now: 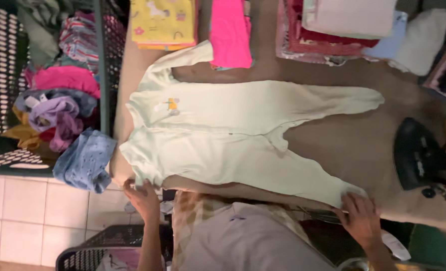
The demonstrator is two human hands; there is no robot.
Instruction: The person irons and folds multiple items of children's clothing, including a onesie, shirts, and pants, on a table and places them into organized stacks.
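A pale green footed baby sleepsuit [233,135] lies spread flat on a brown table [343,145], neck to the left and legs to the right. My left hand [142,198] rests on the near sleeve at the table's front edge. My right hand [361,216] presses on the near foot of the sleepsuit. A small orange and white motif sits on the chest.
Folded piles stand at the table's far edge: a yellow one [164,22], a pink one [230,32], and red and white ones [333,30]. A basket of loose clothes [57,100] is at left. A black object [418,153] sits at right. A dark basket [102,253] stands on the tiled floor.
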